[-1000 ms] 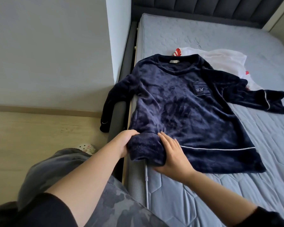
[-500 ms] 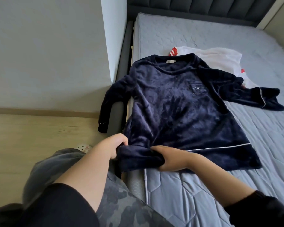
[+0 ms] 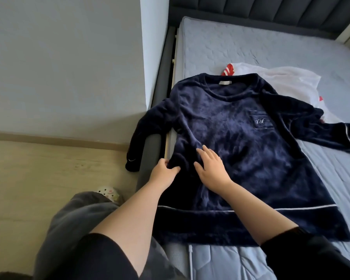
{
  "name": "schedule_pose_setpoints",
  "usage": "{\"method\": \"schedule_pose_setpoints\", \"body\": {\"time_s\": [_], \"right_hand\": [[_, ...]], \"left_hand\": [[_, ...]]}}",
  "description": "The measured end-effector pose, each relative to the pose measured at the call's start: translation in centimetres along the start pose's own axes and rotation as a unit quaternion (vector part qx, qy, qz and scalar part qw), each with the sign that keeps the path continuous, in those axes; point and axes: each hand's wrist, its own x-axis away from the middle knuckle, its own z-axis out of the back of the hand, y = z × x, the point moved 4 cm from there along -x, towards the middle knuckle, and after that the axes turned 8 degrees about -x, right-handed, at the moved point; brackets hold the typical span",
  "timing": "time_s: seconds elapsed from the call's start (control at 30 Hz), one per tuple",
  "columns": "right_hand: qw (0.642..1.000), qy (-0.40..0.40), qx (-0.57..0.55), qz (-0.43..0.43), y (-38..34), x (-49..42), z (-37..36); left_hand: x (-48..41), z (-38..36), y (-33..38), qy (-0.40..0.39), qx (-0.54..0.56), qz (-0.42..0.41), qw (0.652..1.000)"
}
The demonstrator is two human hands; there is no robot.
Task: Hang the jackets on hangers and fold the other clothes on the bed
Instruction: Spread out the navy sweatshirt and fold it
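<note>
The bed [image 3: 240, 43] carries a navy top [image 3: 247, 150] laid flat, front up, near its left edge, with one sleeve hanging over the frame. A white garment [image 3: 283, 81] lies partly under its collar. Both forearms extend forward. The right hand [image 3: 211, 169] rests flat on the top, fingers spread. Just beside it, the left hand [image 3: 162, 171] pinches a fold at the top's left side.

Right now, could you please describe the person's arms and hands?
The left hand and right hand are bare: no gloves, rings or watch visible. A black left sleeve and black right sleeve end near the elbows, leaving the forearms uncovered.
</note>
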Motion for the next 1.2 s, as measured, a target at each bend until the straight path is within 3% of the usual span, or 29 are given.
{"method": "schedule_pose_setpoints", "body": {"time_s": [0.13,0.2,0.3,0.37,0.47,0.63,0.83,0.97,1.07,1.2], "right_hand": [[0.973,-0.081,0.113,-0.185,2.2,-3.8,0.1],[0.956,-0.09,0.117,-0.254,2.9,-5.2,0.0],[0.978,-0.001,0.109,-0.178,1.8,-8.3,-0.4],[0.987,0.031,0.097,-0.126,0.9,-10.7,-1.0],[0.985,0.014,0.072,-0.157,1.5,-13.2,-3.2],[0.977,0.041,0.124,-0.167,3.1,-14.0,-6.7],[0.97,0.074,0.203,-0.116,4.0,-14.7,-7.1],[0.968,0.083,0.215,-0.104,4.1,-14.8,-7.1],[0.967,0.087,0.217,-0.099,4.1,-14.7,-7.3],[0.966,0.072,0.229,-0.099,4.3,-14.9,-7.4]], "left_hand": [[-2.2,1.5,-0.6,0.046,0.008,0.084,0.995],[-3.3,2.4,-1.1,0.093,0.052,0.1,0.989],[-5.7,2.8,-0.2,0.105,0.134,0.066,0.983],[-7.1,2.4,0.9,0.053,0.326,0.102,0.938],[-8.6,2.1,2.8,-0.021,0.575,0.132,0.807],[-11.8,1.6,3.5,-0.058,0.663,0.141,0.733],[-15.6,2.3,3.5,-0.084,0.718,0.119,0.681],[-16.8,3.8,4.1,-0.055,0.792,0.083,0.602],[-17.4,5.5,4.6,-0.025,0.796,0.059,0.602],[-17.6,6.6,4.7,-0.01,0.76,0.084,0.645]]}}
